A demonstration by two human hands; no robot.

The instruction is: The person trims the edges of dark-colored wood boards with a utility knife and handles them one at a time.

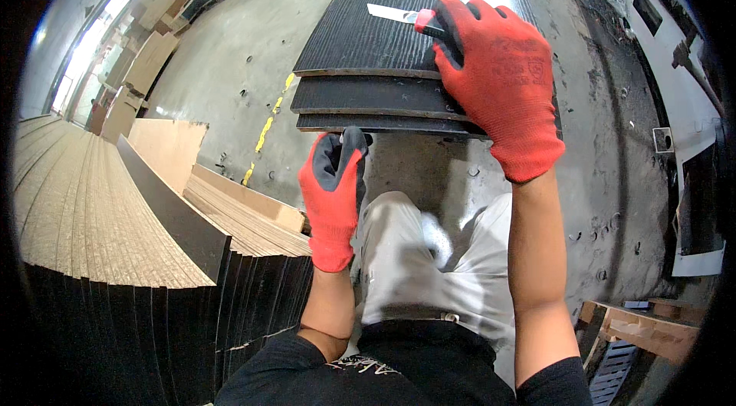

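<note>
Hands [331, 187] [502, 84], two, one knife [406, 16], three boards [376, 46]

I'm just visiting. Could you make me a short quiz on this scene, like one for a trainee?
1. What does the right hand hold? A) a paintbrush B) a knife C) a screwdriver
2. True or false: the near edges of the stacked black boards line up flush.
3. Fill in: the broken stripe on the floor is ____.

Key: 1. B; 2. False, they are stepped; 3. yellow.
</note>
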